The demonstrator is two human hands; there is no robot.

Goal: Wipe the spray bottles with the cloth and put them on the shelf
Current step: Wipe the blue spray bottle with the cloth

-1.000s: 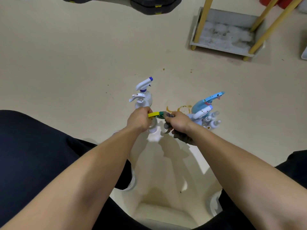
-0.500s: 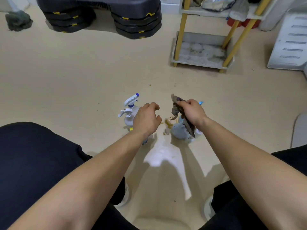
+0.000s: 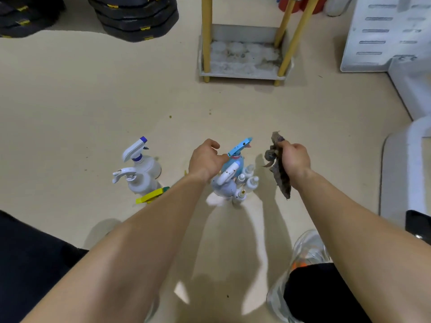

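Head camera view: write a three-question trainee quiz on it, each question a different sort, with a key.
1. True or false: the right hand grips the cloth.
2. Which thing is the left hand closest to? A: the blue spray bottle. B: a sponge. C: a bucket.
3. Fill in: the shelf stands on ___ legs.

Key: 1 true; 2 A; 3 yellow.

open floor (image 3: pixel 163 94) between bottles (image 3: pixel 142 169) and shelf (image 3: pixel 242 59)
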